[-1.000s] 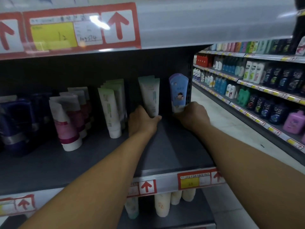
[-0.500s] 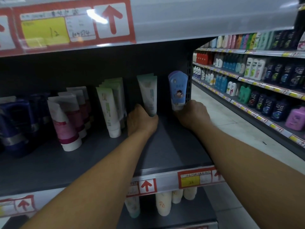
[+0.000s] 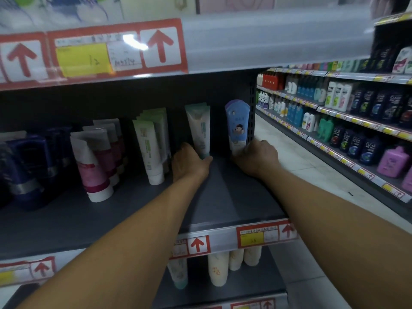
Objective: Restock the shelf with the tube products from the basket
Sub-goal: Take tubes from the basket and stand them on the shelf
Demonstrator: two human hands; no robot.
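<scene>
Both my arms reach deep into the dark grey shelf (image 3: pixel 223 197). My left hand (image 3: pixel 189 162) grips the base of a white-and-teal tube (image 3: pixel 199 128) that stands upright near the back. My right hand (image 3: pixel 256 157) holds the bottom of a blue-and-white tube with a cartoon figure (image 3: pixel 237 123), upright against the shelf's right end post. A row of white-green tubes (image 3: pixel 149 148) stands just left of my left hand. The basket is out of view.
Pink-and-white tubes (image 3: pixel 93 166) and dark blue tubes (image 3: pixel 26 166) fill the shelf's left part. Cream tubes (image 3: pixel 219 268) hang below on the lower shelf. An aisle floor (image 3: pixel 301 166) and a shelf of shampoo bottles (image 3: pixel 356 121) lie to the right.
Both hands stay on the same two tubes at the back of the shelf. Only the camera has shifted slightly; the tubes have barely moved.
</scene>
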